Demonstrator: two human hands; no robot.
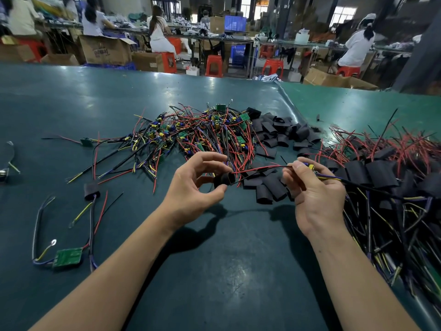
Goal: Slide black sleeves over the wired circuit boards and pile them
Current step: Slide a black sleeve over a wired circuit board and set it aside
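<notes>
My left hand [194, 182] pinches a black sleeve [224, 179] between thumb and fingers, its open mouth facing right. My right hand [312, 187] grips a wired circuit board [310, 166], mostly hidden in my fingers. The board's red and black wires [260, 168] run left into the sleeve's mouth. Behind my hands lies a tangle of unsleeved green boards with coloured wires [205, 132]. Loose black sleeves [269, 185] lie between my hands and further back [279, 132]. At the right sits a pile of sleeved boards [386, 177].
On the green table [71, 96], at the left, lie one sleeved board [91, 191] and a bare green board [68, 257] with wires. Another green board [86, 141] lies further back. Beyond the table's far edge people sit on stools among cardboard boxes.
</notes>
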